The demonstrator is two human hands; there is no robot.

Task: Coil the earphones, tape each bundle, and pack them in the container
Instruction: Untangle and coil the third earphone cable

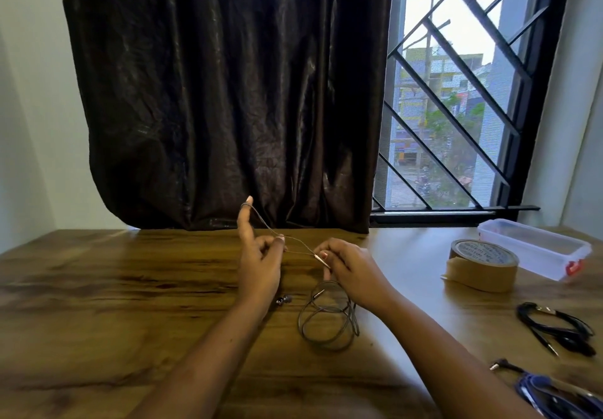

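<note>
Blue earphones (554, 394) near right edge; left hand (257, 263), right hand (349, 268) pinch cord (354, 322)

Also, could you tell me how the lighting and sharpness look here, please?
Head view: daylight through the window overexposes the sky; glare on the table beside the tape roll; wide-angle bends the curtain edges; forearms blur at the bottom, left hand and right hand are sharper.
</note>
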